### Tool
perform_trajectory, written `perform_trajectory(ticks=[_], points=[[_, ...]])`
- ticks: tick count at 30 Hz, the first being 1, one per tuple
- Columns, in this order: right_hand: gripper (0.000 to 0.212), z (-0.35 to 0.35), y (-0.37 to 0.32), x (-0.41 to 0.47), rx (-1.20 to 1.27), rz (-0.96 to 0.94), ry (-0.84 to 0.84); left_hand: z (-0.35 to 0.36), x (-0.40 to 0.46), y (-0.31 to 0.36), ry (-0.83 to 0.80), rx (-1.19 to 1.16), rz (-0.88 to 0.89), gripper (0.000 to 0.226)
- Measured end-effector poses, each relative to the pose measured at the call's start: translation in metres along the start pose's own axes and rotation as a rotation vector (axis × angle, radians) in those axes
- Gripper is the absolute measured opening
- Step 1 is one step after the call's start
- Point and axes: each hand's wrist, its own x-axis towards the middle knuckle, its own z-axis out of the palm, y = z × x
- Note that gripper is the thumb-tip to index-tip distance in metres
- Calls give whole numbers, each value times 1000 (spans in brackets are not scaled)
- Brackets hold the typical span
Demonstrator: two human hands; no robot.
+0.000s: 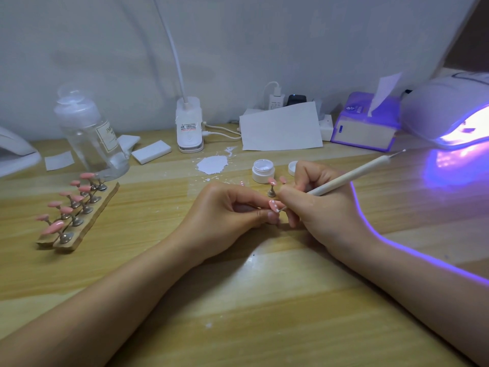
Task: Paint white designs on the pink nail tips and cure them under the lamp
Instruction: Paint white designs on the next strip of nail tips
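Pink nail tip [273,205], white-dotted, pinched in left hand [225,207]; right hand [317,205] grips white dotting pen [352,176]. Small open white jar [263,170] holds white gel.

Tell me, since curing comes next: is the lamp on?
On. The lamp glows violet inside its opening and casts purple light onto the table.
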Motion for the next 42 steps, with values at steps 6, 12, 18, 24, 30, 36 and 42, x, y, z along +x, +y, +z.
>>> perform_trajectory(ticks=[6, 12, 18, 24, 30, 36, 42], points=[[42, 0, 2, 1, 22, -10, 7, 0, 0, 0, 1, -16, -4, 10], [42, -1, 0, 0, -29, 2, 7, 0, 0, 0, 1, -7, 5, 11], [42, 2, -3, -2, -18, 13, 17, 0, 0, -1, 4, 4, 8, 13], [45, -5, 3, 0, -61, -84, 83, 1, 1, -3, 19, -12, 19, 9], [43, -8, 6, 4, -31, -119, 202, 2, -1, 2, 83, -20, 87, 8], [40, -10, 9, 9, -1, -57, 232, 0, 2, 9, 388, 268, 413, 16], [41, -9, 9, 9, -4, -40, 222, -5, 11, 3, 473, 452, 440, 16]])
